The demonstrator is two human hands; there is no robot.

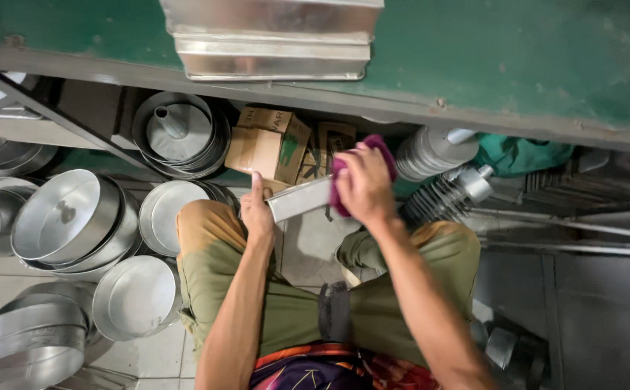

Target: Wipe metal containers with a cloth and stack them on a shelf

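My left hand (257, 211) grips one end of a small rectangular metal pan (299, 198), thumb up, above my left knee. My right hand (364, 184) presses a magenta cloth (374, 146) against the pan's other end. I sit with both knees apart in olive trousers, and the pan hangs between them over the tiled floor.
Round metal pans (69, 220) lie stacked at the left, with tube pans (179, 133) under a green workbench (488, 50). Rectangular tins (271, 40) rest on the bench. Cardboard boxes (266, 144) and stacked moulds (434, 155) sit ahead, metal rods (575, 231) at the right.
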